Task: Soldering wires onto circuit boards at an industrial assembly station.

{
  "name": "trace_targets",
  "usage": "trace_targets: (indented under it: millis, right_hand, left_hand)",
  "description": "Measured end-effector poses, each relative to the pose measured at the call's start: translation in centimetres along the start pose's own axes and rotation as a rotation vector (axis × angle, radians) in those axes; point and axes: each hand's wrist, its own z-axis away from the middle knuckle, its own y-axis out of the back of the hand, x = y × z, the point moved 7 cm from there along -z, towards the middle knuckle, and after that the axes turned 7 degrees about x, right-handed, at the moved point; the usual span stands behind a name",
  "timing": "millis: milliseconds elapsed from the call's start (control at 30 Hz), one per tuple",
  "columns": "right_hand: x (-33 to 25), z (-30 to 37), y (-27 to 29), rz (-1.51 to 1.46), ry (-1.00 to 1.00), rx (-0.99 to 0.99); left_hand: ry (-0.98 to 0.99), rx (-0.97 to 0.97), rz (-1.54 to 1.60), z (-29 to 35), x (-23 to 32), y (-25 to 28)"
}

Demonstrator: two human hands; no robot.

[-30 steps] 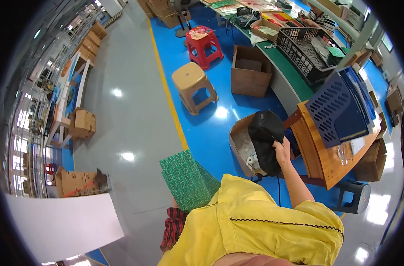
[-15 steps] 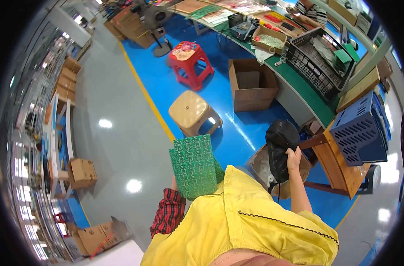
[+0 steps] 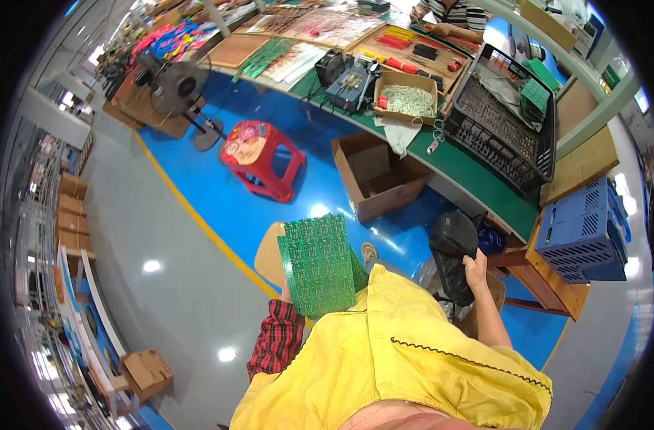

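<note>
My left hand (image 3: 287,293), mostly hidden, is closed on a few green circuit boards (image 3: 318,265), held upright in front of my yellow top. The boards are rectangular, printed with rows of small light patterns, and fanned slightly apart. At the right, my right hand (image 3: 475,272) is closed on the edge of a dark, soft-looking black bag (image 3: 453,251); what it holds inside cannot be seen. Below and behind the bag stands a cardboard carton (image 3: 493,292) with clear plastic in it, partly covered by my arm and the bag.
Ahead are a red stool (image 3: 261,159), a half-hidden tan stool (image 3: 269,256) and an open carton (image 3: 378,175). The green-topped bench (image 3: 442,172) carries a black crate (image 3: 500,118). A blue basket (image 3: 582,233) stands at right. Someone (image 3: 456,18) sits across the bench.
My view has shifted forward, nearer the bench, and turned somewhat. The tan stool is now largely behind the boards. Both hands keep hold of what they carry.
</note>
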Motion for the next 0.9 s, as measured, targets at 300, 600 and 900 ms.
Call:
trace_targets:
  millis: [300,600,900]
  right_hand:
    - [-5.1,-9.2,-5.1,0.121,0.033,-0.065]
    - [-6.8,-11.5,-11.4,0.266,-0.053,-0.027]
    - [-7.1,-6.2,-19.9,0.294,-0.314,0.266]
  left_hand:
    - [0.194,-0.122,-0.053,-12.2,8.2,-1.6]
    - [0.288,-0.177,-0.080,-23.2,14.7,-2.3]
    - [0.403,-0.258,-0.140,-34.8,28.1,1.2]
